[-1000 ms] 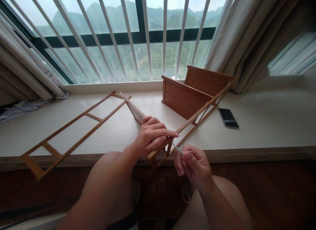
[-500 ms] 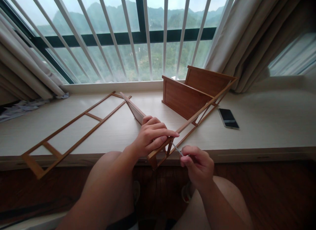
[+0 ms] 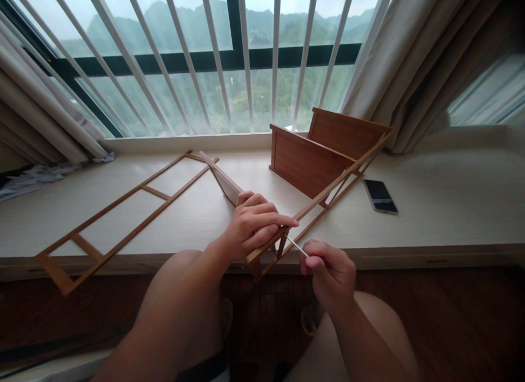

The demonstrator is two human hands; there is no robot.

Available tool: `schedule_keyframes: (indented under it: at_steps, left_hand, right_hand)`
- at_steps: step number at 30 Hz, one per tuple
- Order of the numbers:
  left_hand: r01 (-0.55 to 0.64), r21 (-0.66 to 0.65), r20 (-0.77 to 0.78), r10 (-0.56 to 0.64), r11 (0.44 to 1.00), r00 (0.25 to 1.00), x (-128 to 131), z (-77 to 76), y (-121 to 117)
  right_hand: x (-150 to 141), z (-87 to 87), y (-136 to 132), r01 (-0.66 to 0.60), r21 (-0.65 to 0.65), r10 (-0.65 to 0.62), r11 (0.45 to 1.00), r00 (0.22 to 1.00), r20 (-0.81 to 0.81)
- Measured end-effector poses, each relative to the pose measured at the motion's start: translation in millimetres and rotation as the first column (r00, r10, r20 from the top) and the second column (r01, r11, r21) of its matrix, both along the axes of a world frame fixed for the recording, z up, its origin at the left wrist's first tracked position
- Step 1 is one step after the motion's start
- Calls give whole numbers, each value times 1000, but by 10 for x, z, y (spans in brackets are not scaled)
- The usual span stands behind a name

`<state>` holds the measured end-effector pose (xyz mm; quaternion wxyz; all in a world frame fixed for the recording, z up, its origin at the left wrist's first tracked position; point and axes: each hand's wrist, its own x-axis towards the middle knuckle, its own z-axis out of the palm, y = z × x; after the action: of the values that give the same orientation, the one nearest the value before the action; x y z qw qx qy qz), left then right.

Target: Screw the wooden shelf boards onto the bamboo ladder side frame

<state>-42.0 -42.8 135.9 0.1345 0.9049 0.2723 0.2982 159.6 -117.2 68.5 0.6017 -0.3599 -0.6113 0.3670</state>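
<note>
My left hand [image 3: 253, 224] presses down on the near end of a wooden ladder-like frame [image 3: 328, 189] that leans from the sill's front edge up to the brown wooden panels [image 3: 305, 164]. The fingers wrap over its top rail. My right hand [image 3: 330, 273] grips a thin metal tool [image 3: 297, 246], probably a hex key, whose tip points into the frame's near end just under my left fingers. A thin board [image 3: 222, 181] stands on edge behind my left hand.
A second wooden frame [image 3: 123, 212] lies flat on the pale window sill [image 3: 430, 207] to the left. A dark phone [image 3: 380, 196] rests at the right. Curtains hang on both sides and white window bars stand behind. My bare knees are below.
My right hand has turned and shifted slightly with the metal tool, its fingers curling closed over it. The left hand and the frame have stayed in place.
</note>
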Motion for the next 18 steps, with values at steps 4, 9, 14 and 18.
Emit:
schedule_keyframes:
  at_steps: [4,9,14,18]
  left_hand:
    - [3,13,19,-3,1000,1000,5,-7,-4]
    - [-13,10,-5,14,1000,1000,5,17,-16]
    - [11,35,-10,-11,999,1000,-3,15,0]
    - [-7,25,15,7,1000,1000,4,-5,3]
  right_hand:
    - [5,12,-7,0,-33,1,999,1000,16]
    - [-24,91,-50,10,-17,-7,1000,989,145]
    - [-78,119,-71,-42,-84,52,996,991,123]
    - [-84,102,-56,-82,-113,92,990,992,88]
